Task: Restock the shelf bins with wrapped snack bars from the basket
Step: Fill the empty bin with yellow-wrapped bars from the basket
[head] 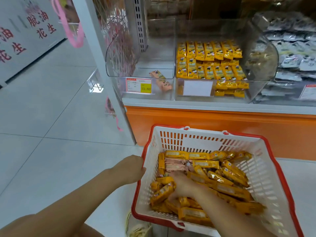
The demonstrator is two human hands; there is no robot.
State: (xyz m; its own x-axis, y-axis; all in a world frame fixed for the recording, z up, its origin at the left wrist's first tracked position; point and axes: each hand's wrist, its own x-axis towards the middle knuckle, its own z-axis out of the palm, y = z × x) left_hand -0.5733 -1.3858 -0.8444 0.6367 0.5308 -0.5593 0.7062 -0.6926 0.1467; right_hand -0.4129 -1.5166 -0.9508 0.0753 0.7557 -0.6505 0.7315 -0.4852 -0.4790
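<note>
basket (201, 142): white plastic you'd call matt, red rim glossy
bars (227, 189) in basket: yellow film wrappers, shiny, crinkled
bins (263, 65) above basket: clear hard plastic, glossy; you see through it
panel (222, 124) behind basket: orange, smooth, glossy
floor (59, 117) left of basket: pale tiles, smooth, reflecting light

One basket (196, 142), three bins (153, 53), two hands (131, 168)

Left hand (131, 168) gripping basket (205, 142) rim, right hand (183, 185) among snack bars (227, 178)
</note>
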